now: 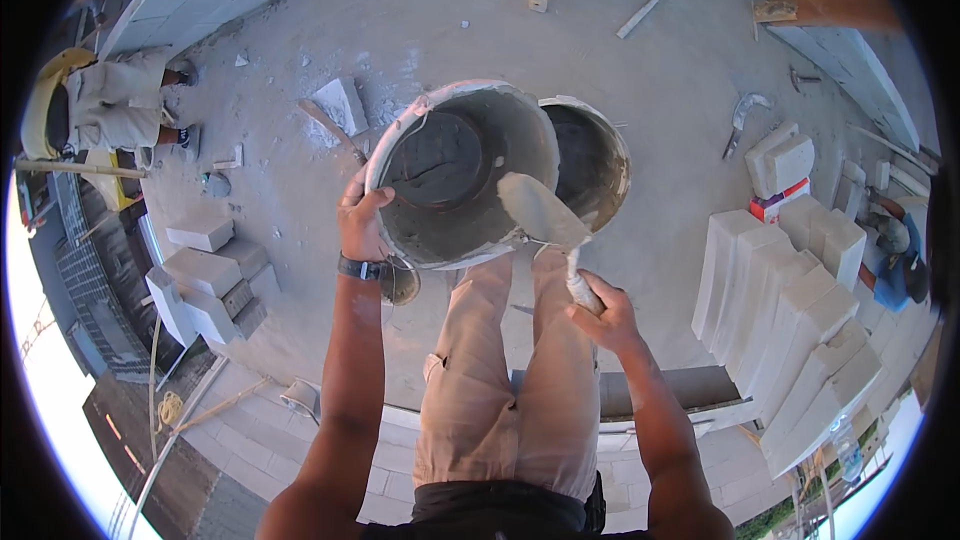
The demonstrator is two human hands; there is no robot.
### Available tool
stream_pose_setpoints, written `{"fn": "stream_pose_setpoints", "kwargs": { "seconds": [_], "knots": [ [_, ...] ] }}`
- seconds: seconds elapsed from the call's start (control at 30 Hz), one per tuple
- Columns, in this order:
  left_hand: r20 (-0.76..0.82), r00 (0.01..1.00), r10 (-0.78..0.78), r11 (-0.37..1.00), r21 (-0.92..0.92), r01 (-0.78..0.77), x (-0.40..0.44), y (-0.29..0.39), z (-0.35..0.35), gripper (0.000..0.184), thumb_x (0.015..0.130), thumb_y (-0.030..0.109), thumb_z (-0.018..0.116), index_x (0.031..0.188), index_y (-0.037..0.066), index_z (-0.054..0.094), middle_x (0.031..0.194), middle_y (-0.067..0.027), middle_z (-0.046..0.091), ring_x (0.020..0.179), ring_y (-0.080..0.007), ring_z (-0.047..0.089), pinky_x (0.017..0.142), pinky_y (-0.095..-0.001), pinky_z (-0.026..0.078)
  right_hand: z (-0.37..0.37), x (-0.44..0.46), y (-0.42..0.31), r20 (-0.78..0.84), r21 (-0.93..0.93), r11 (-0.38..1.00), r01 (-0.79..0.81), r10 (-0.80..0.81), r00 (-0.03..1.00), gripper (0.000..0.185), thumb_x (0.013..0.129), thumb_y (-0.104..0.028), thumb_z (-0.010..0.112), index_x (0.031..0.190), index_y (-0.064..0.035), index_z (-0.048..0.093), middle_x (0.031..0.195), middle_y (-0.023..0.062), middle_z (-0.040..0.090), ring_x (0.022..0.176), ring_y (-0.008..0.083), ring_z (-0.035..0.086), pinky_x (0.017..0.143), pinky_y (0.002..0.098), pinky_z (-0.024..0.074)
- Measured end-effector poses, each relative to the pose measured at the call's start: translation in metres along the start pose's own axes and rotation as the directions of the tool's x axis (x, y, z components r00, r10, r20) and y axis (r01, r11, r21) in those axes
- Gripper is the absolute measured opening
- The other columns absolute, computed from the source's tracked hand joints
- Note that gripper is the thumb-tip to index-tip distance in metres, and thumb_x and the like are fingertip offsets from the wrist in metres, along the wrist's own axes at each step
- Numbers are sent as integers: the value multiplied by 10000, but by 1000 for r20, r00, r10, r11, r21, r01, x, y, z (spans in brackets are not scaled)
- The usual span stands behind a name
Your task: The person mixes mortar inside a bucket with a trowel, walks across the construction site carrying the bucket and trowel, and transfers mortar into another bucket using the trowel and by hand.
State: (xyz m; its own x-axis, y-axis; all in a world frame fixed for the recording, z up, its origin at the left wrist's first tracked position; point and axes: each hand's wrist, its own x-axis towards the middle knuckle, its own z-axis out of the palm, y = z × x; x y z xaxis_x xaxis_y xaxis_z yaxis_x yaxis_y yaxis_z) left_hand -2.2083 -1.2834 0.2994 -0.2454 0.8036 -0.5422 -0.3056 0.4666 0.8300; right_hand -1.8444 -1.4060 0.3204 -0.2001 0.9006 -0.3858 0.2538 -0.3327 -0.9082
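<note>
My left hand [364, 218] is closed on the rim of a large mortar-smeared bucket [520, 150], which is tilted with its mouth toward me. Dark grey residue coats the inside of the bucket. In my right hand [606, 312] is the handle of a trowel [543, 212], its broad blade caked with grey mortar and lying across the bucket's near right edge. Partly hidden behind that bucket stands a second bucket [608, 155] with a dark interior. A smaller container [400, 283] sits on the floor below my left wrist.
White blocks [780, 300] are stacked at the right, beside a crouching person [900, 250]. More blocks [205, 280] lie at the left. Another person [120, 100] stands at upper left. A hammer [803, 78] and a curved-headed tool [741, 122] rest on the floor.
</note>
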Motion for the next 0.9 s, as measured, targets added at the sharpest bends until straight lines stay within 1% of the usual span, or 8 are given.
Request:
{"fn": "stream_pose_setpoints", "kwargs": {
  "seconds": [0.13, 0.2, 0.33, 0.43, 0.6, 0.7, 0.83, 0.9],
  "knots": [
    [-22, 996, -91, 981, -175, 86, 19, 1, -22, 557, 747, 2, 550, 1302, -58, 544, 1214, -155, 621, 1072, -246, 608, 941, -363, 486, -7, -16, 60, -169, -199, 974, -108, 74, 983, 357, 841, -155, 661, 1157, -6, 589, 841, 158, 657, 729, 327, 665, 635, 443, 510],
    [-26, 996, -86, 977, -199, 80, 19, -2, -26, 564, 756, 14, 546, 1316, -54, 533, 1208, -159, 623, 1072, -257, 609, 935, -370, 492, -3, -3, 101, -267, -587, 732, -346, 228, 936, 319, 859, -191, 648, 1126, -42, 557, 925, 209, 672, 805, 412, 660, 668, 496, 513],
    [-24, 996, -85, 976, -205, 78, 13, -2, -21, 553, 742, 8, 569, 1292, -51, 559, 1198, -135, 632, 1079, -229, 604, 967, -337, 456, 12, 20, 110, -304, -628, 643, -439, 317, 898, 352, 863, -229, 651, 1143, -63, 519, 948, 209, 674, 827, 435, 647, 695, 524, 510],
    [-42, 996, -78, 991, -112, 73, 0, -5, -15, 538, 730, -8, 583, 1267, -49, 589, 1219, -121, 631, 1111, -209, 590, 988, -308, 425, 17, 18, 71, -355, -575, 744, -340, 147, 923, 367, 867, -226, 641, 1175, -77, 510, 942, 191, 673, 803, 433, 652, 678, 516, 516],
    [46, 999, 2, 999, 36, -4, -10, -1, 18, 540, 719, -28, 601, 1259, -46, 610, 1296, -124, 605, 1180, -190, 559, 1010, -297, 402, 28, 72, -41, -31, -565, 819, -99, 98, 995, 383, 869, -191, 604, 1205, -44, 494, 1055, 212, 648, 947, 420, 638, 796, 505, 513],
    [118, 992, 50, 999, 16, -52, -9, -1, 29, 556, 708, -39, 610, 1264, -38, 612, 1332, -140, 588, 1228, -189, 534, 1039, -303, 382, 42, 120, -55, 182, -596, 795, -109, 266, 947, 421, 847, -138, 598, 1221, 24, 491, 1128, 256, 610, 1010, 431, 618, 851, 500, 499],
    [206, 973, 99, 978, 162, -133, -3, 1, 27, 551, 689, -42, 615, 1239, -28, 633, 1392, -169, 542, 1337, -215, 451, 1078, -313, 346, 87, 159, -79, 193, -709, 701, -75, 295, 936, 460, 817, -76, 602, 1235, 83, 496, 1068, 265, 619, 977, 423, 646, 829, 460, 529],
    [187, 982, 34, 985, 162, -65, 1, 2, 26, 580, 708, -34, 604, 1286, -65, 578, 1372, -153, 554, 1214, -182, 537, 1040, -309, 383, 111, 148, -89, 217, -724, 690, -9, 240, 946, 431, 824, -62, 590, 1217, 97, 507, 1045, 254, 626, 946, 406, 666, 791, 444, 550]
  ]
}}
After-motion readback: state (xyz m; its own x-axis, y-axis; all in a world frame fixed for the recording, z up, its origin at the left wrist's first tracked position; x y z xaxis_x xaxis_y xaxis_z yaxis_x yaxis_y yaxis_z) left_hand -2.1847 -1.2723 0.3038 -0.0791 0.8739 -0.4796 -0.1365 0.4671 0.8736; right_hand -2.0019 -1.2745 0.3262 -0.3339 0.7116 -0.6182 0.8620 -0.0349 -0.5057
